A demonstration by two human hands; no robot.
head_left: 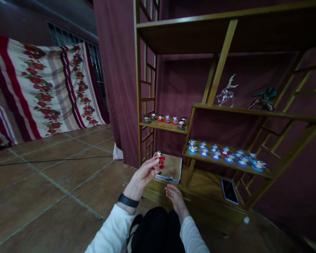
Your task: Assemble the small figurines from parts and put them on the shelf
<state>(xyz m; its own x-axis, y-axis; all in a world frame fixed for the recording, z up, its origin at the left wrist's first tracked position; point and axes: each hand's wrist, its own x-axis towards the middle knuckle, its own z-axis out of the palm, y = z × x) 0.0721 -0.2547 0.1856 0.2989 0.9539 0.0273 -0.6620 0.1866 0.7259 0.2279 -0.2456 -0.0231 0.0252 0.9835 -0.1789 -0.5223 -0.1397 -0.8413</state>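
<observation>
My left hand [145, 174] is raised in front of the wooden shelf unit [226, 109] and pinches a small figurine [160, 158] with dark hair and a red body. My right hand [174, 197] rests low near my knee, fingers loosely stretched out, holding nothing. Just behind both hands an open cardboard box [171, 168] lies on the bottom shelf. A row of red-based figurines [165, 119] stands on the small left shelf. Several blue-based figurines [223, 153] fill the lower right shelf.
A phone [229, 190] lies on the bottom board at the right. A glass deer [226, 93] and a dark green figure [264, 98] stand on the upper shelf. Maroon curtain behind; a floral striped cloth [42, 88] hangs left, and a cable [42, 161] crosses the tiled floor.
</observation>
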